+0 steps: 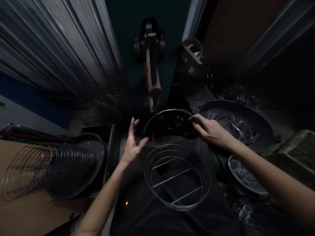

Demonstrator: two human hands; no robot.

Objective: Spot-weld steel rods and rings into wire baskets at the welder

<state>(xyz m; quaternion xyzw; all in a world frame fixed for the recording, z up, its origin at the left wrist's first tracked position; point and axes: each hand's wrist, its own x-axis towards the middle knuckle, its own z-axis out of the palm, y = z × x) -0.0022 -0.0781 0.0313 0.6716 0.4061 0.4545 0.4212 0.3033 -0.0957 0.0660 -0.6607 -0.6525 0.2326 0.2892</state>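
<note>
My right hand (209, 130) is closed on the right side of a thin metal wire ring (169, 110), which it holds up in front of the machine's arm. My left hand (133, 146) has its thumb and fingers spread, close to the ring's left side, holding nothing. Below both hands, several wire rings (180, 207) lie stacked over dark cloth (137, 219), with straight wire crossbars (172, 177) running across them. Ahead stands a machine like a spot welder, whose metal arm (153, 72) reaches down toward the raised ring. The scene is dim and slightly blurred.
On the left, a row of wire hoops (71, 157) rests by a round dark pan (98, 139). To the right are a wide basin (265, 131) of short wire pieces and a smaller bowl (230, 160) of metal bits. A small orange spark (126, 203) glows near my left forearm.
</note>
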